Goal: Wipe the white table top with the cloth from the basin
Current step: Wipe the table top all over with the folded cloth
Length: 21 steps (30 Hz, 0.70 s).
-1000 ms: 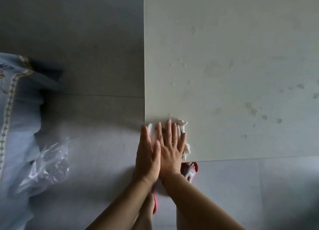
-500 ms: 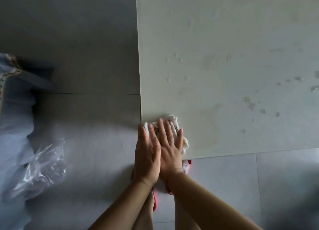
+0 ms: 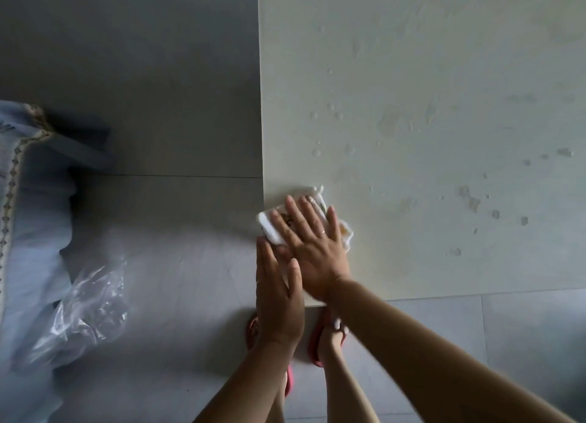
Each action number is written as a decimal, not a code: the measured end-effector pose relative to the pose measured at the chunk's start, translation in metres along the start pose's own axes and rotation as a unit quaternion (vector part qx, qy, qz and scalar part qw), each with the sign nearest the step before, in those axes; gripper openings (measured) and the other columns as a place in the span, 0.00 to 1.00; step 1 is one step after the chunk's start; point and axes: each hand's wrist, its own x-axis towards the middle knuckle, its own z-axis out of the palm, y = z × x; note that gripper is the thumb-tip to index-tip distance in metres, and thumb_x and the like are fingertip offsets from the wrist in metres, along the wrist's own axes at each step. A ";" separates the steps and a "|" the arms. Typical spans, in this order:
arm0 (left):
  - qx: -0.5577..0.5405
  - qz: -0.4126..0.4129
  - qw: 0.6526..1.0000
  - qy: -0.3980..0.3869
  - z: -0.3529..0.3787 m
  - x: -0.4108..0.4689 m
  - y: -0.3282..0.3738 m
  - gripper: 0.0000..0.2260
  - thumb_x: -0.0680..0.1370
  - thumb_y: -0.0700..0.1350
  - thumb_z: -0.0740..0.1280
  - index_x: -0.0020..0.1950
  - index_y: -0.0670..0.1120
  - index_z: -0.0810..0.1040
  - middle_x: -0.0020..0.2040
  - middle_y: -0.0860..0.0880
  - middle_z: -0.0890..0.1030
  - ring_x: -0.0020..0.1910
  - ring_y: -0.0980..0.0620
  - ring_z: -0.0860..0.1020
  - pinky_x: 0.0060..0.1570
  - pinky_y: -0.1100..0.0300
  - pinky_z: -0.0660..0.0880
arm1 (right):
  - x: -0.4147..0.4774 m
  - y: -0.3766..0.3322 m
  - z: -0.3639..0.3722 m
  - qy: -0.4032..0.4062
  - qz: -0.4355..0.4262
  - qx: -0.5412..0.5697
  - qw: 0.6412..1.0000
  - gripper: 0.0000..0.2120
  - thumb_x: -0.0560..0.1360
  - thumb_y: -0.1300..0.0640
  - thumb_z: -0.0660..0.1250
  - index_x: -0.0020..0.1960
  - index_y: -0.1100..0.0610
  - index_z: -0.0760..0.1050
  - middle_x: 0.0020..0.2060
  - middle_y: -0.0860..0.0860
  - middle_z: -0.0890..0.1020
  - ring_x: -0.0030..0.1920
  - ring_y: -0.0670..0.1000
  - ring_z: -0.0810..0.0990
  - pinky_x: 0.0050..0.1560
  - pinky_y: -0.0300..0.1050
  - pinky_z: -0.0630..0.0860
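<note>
The white table top (image 3: 444, 73) fills the right half of the view, with water drops and dull smears on it. A white cloth (image 3: 269, 229) with a small print lies at the table's near left corner, its left end hanging slightly over the edge. My right hand (image 3: 314, 248) presses flat on the cloth, fingers spread and pointing up-left. My left hand (image 3: 279, 289) lies flat just behind it at the table's left edge. Its fingertips reach the cloth's near edge, partly under my right hand.
Grey floor tiles (image 3: 158, 105) lie left of and in front of the table. Blue fabric with a patterned trim (image 3: 31, 216) and a clear plastic bag (image 3: 85, 311) sit at the left. My feet in red slippers (image 3: 326, 337) stand by the table's corner.
My right hand has pushed the cloth a little farther up the table and turned leftward. My left hand has dropped back off the cloth's top, so the hands are no longer side by side.
</note>
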 end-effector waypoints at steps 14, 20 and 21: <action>0.243 0.074 0.952 0.169 0.002 0.110 0.022 0.26 0.79 0.43 0.60 0.75 0.38 0.58 0.75 0.39 0.62 0.74 0.39 0.61 0.71 0.41 0.54 | 0.068 0.036 -0.020 0.031 -0.019 0.001 0.999 0.24 0.80 0.42 0.45 0.75 0.43 0.54 0.76 0.48 0.56 0.76 0.52 0.51 0.74 0.62 0.44; 0.292 0.134 0.941 0.105 0.017 0.138 0.037 0.27 0.81 0.49 0.57 0.77 0.40 0.54 0.77 0.42 0.57 0.76 0.43 0.58 0.72 0.47 0.53 | 0.111 0.095 -0.035 0.080 0.247 0.063 0.964 0.25 0.80 0.44 0.47 0.76 0.42 0.49 0.77 0.48 0.49 0.77 0.51 0.43 0.73 0.58 0.36; 0.297 0.137 0.940 0.099 0.019 0.139 0.038 0.27 0.81 0.50 0.56 0.77 0.40 0.54 0.77 0.41 0.57 0.75 0.43 0.58 0.72 0.48 0.55 | 0.115 0.084 -0.034 0.083 0.266 0.072 0.958 0.25 0.80 0.45 0.47 0.76 0.43 0.49 0.77 0.48 0.49 0.77 0.52 0.43 0.73 0.58 0.35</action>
